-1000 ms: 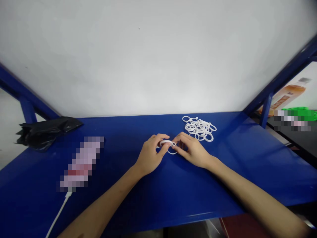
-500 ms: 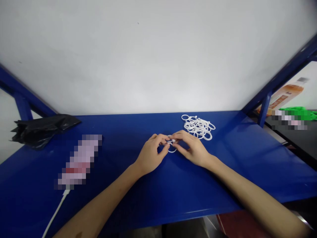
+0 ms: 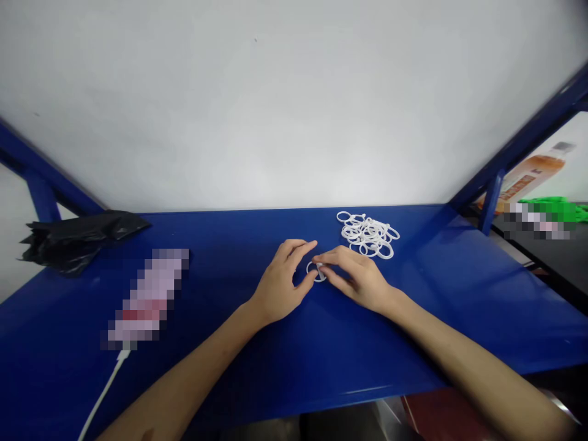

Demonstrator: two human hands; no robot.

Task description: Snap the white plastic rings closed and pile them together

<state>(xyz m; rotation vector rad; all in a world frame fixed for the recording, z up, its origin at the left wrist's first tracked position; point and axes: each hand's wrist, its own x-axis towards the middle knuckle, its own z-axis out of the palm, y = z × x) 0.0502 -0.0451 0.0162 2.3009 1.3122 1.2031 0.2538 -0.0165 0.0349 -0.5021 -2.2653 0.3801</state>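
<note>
Over the blue table, my right hand (image 3: 361,275) pinches a thin white plastic ring (image 3: 309,274) at its small raised knob, between thumb and fingers. My left hand (image 3: 281,285) is on the ring's other side with thumb and forefinger spread apart. Its thumb tip is close to the ring's edge; whether they touch I cannot tell. Behind my right hand lies a pile of similar white rings (image 3: 367,231), several of them overlapping, each with a small knob or tab.
A black plastic bag (image 3: 85,239) lies at the table's (image 3: 229,367) left back. Nearer is a blurred-out flat object (image 3: 149,294) with a white cable (image 3: 101,395). Blue frame bars (image 3: 493,199) edge both sides. Beyond the right one stand a bottle (image 3: 533,174) and green material (image 3: 558,209).
The fingers of my left hand have spread and come off the ring. My right hand still pinches it, and the ring has shifted slightly left.
</note>
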